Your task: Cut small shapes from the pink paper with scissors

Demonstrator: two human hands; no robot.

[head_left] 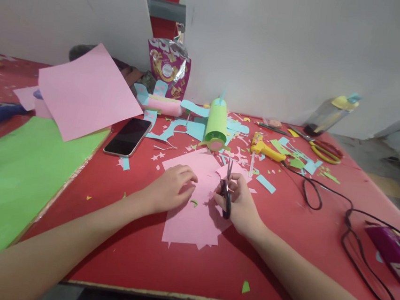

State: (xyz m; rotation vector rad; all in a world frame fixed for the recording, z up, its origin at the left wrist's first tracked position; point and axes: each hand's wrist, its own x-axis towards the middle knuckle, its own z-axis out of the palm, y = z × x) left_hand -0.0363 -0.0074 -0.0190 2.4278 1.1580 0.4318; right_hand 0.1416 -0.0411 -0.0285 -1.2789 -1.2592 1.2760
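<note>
Holding, right hand (245,211): closed around black-handled scissors (227,204), blades pointing far, probably to keep tips off the fingers. Can't tell if also pinching a small pink piece.
Left hand (168,189): fingers curled, thumb apart, nothing visible in grip. Hovering or resting over pink paper (192,229), can't tell; perhaps placed to steady it.
Pink paper: lying between and under both hands, near centre of red surface (122,255), likely for easy reach.
Green cylinder (216,123): just far of pink paper, probably parked out of cutting room.
Pink cylinder (163,105): lying on its side, far left of green one, blue pieces attached.
Yellow glue gun (270,152): right of green cylinder, handle toward the right, likely handy for right-side pickup.
Phone (128,136): left of pink paper, screen dark, no text.
Large pink sheet (88,92): overlapping green sheet (35,172) at left, probably stock set aside.
Snack bag (169,67): upright at far edge, purple, food pictures; big white lettering partly cut off, brand not readable.
Purple box (393,253): near right, pale label, print too small to read.
</note>
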